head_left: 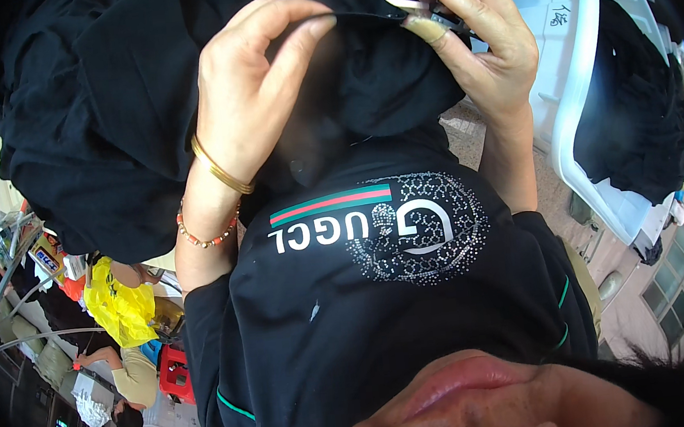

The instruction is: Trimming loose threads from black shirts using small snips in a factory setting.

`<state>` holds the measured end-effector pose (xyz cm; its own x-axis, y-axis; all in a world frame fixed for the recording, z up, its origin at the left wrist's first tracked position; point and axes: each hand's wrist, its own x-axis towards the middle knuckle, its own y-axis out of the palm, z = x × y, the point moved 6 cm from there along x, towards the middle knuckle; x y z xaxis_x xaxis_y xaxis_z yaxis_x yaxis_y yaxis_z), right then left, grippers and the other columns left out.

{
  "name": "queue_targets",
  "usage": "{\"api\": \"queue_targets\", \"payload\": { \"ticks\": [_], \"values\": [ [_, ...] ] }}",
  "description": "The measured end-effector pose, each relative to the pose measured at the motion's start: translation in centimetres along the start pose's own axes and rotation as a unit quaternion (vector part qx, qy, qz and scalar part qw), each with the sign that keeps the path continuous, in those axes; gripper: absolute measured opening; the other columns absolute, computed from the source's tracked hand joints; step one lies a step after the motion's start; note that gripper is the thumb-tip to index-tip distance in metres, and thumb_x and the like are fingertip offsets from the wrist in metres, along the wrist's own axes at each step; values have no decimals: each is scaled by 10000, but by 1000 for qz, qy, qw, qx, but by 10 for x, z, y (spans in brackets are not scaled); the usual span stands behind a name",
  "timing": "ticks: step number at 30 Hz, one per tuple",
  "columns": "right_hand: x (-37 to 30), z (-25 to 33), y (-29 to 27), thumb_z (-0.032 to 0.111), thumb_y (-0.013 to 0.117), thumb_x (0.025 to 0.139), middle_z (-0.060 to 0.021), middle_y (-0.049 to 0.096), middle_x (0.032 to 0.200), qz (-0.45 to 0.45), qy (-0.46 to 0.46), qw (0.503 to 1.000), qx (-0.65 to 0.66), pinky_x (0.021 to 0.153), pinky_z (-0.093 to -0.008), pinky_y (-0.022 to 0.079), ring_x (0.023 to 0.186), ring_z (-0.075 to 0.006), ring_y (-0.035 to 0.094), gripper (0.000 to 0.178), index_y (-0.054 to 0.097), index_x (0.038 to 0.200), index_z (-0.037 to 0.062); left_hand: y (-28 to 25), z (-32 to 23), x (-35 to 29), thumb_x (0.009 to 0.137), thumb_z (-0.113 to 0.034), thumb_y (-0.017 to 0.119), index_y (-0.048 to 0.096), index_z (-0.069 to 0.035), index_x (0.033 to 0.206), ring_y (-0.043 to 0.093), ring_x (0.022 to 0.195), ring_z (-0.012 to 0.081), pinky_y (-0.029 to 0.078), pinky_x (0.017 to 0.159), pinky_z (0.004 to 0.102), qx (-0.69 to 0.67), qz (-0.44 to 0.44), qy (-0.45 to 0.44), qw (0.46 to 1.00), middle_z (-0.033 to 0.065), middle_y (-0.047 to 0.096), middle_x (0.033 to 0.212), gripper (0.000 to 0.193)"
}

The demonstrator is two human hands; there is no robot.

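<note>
Black cloth [125, 94] lies bunched in front of me and fills the upper left and middle. My left hand [263, 73], with a gold bangle and a beaded bracelet at the wrist, pinches the cloth's edge between thumb and index finger. Opposite it, my right hand [481, 35] is closed around small thread snips [411, 4]. Their pointed blades stand slightly apart, aimed left along the taut cloth edge. That edge runs from my left fingertips to beside my right thumb. The handles of the snips are mostly hidden in my right palm.
On the right stands a pale plastic bin [571, 117] beside more black cloth [628, 104]. A yellow plastic bag [120, 305] and a red stool [175, 376] are at the left. Farther off at lower left, another person [134, 378] in a tan top works at something white.
</note>
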<state>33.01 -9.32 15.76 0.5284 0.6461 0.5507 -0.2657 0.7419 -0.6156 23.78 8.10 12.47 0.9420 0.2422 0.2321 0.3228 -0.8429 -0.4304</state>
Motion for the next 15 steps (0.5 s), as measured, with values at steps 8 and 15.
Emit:
{"api": "queue_targets", "payload": {
  "ticks": [8,15],
  "values": [
    [-1,15,9,-25,758,757,-110,643,991,69,-50,996,39,747,-243,510,871,-177,649,416,684,1167,-17,-4,12,0,957,-131,634,690,-11,1107,589,808,29,452,708,171,-289,-30,-94,952,-13,680,888,201],
    [8,27,24,-20,751,731,-88,627,960,101,-47,994,14,707,-282,489,826,-183,600,449,694,1173,35,-6,19,-2,942,-148,665,648,-46,1212,505,673,14,382,620,157,-268,-2,-151,951,-41,628,808,289]
  ]
}}
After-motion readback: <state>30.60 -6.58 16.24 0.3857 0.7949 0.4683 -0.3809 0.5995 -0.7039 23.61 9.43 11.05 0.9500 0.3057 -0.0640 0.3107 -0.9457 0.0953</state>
